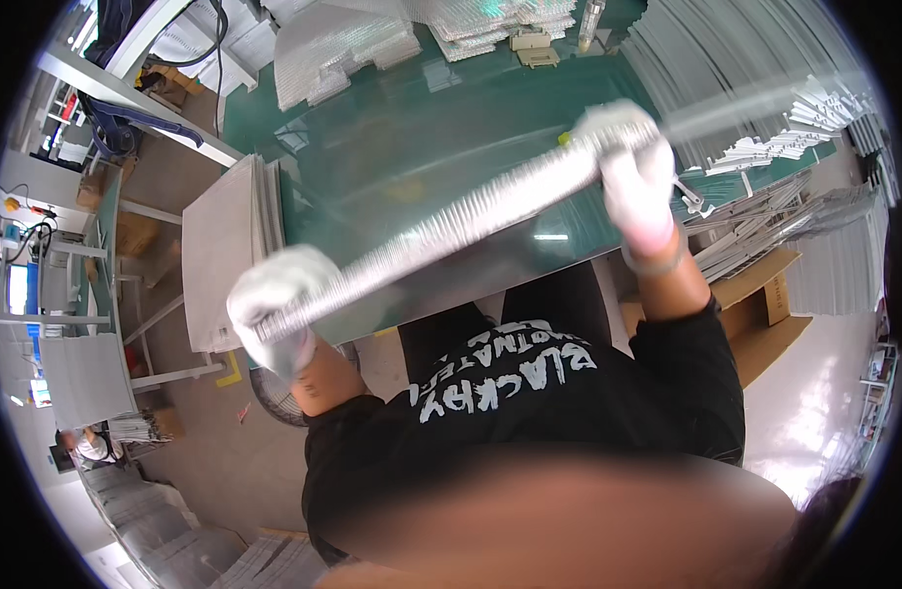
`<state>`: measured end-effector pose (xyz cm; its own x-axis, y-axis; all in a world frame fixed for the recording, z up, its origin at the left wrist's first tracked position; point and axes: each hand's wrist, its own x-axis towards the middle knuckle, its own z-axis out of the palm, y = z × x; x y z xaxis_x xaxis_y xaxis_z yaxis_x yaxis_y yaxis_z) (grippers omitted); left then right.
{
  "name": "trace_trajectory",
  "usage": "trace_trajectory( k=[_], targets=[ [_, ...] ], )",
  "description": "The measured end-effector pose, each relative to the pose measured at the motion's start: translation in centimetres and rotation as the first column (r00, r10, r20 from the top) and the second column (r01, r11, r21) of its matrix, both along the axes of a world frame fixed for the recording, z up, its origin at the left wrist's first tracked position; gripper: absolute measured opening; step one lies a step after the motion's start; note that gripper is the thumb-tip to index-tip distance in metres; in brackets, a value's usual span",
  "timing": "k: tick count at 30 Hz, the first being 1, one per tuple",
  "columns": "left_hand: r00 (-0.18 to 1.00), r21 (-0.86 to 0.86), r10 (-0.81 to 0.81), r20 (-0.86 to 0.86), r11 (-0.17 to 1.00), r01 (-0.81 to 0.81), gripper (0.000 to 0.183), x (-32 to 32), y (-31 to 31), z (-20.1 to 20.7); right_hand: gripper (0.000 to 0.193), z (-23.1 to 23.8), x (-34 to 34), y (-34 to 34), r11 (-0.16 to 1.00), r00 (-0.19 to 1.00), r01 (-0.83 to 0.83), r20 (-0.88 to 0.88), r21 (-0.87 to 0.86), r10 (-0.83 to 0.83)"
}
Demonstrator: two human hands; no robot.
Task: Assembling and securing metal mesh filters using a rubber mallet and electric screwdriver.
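A long silver-white ribbed panel, seen nearly edge-on, slants over the table from lower left to upper right. My left hand, in a white glove, is closed around its lower left end. Near its upper right end, my gloved right hand grips it too, fingers wrapped over the edge. Motion blurs the panel and both gloves. A pale blurred band runs on to the right past my right hand; whether it belongs to the panel I cannot tell. Beneath lies the green-topped table.
Pale sheets lean at the table's left side. Bubble wrap lies at the back, beside small beige blocks. Stacked ribbed panels fill the right end. Below them are an open cardboard box and thin strips.
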<state>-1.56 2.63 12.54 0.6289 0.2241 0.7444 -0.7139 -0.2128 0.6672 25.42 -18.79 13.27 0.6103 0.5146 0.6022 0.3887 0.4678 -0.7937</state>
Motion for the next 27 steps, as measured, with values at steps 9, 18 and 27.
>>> trace_trajectory(
  k=[9, 18, 27],
  targets=[
    [0.608, -0.148, 0.784, -0.129, 0.591, -0.793, 0.022, 3.6, -0.8, -0.6, 0.019, -2.3, 4.7, 4.3, 1.0, 0.998, 0.021, -0.057, 0.0, -0.021],
    [0.671, -0.154, 0.741, -0.02, 0.661, -0.734, 0.017, 2.7, -2.0, -0.9, 0.013, -2.4, 5.0, 3.2, 0.998, 0.994, -0.061, -0.091, -0.034, 0.058],
    [0.704, -0.127, 0.708, 0.049, 0.704, -0.699, 0.025, 2.6, -1.8, -1.6, 0.038, -1.0, 2.6, 2.1, 1.0, 0.993, 0.03, -0.116, -0.001, -0.03]
  ],
)
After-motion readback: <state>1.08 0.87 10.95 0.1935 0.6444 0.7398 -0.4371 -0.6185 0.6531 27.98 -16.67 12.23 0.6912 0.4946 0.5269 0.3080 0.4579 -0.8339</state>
